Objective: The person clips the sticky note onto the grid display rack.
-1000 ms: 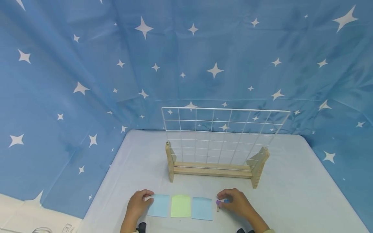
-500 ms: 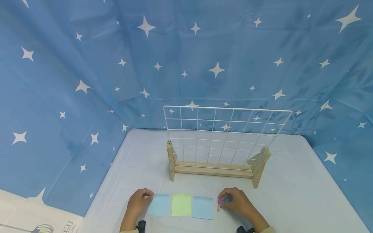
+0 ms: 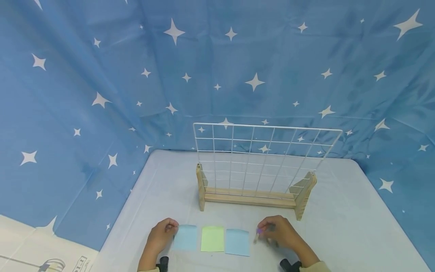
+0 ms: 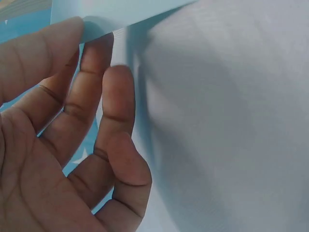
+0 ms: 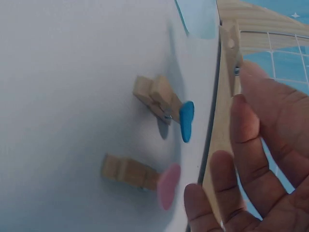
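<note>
Held peg: wooden clothespin with purple top, up in the right fingers, clear of the loose pegs.
Held note: left blue note, outer upper corner in the left fingers; can't tell if it's lifted.
Risk: peg could twist or slip, since the pinch looks to be near its spring; note could crease if tugged by one corner.
Right hand: thumb and forefinger narrow on peg, others loose.
Left hand: thumb and finger pinch note, others bent.
Nearby: blue-top peg, pink-top peg, green note.
Beyond: grid rack.
</note>
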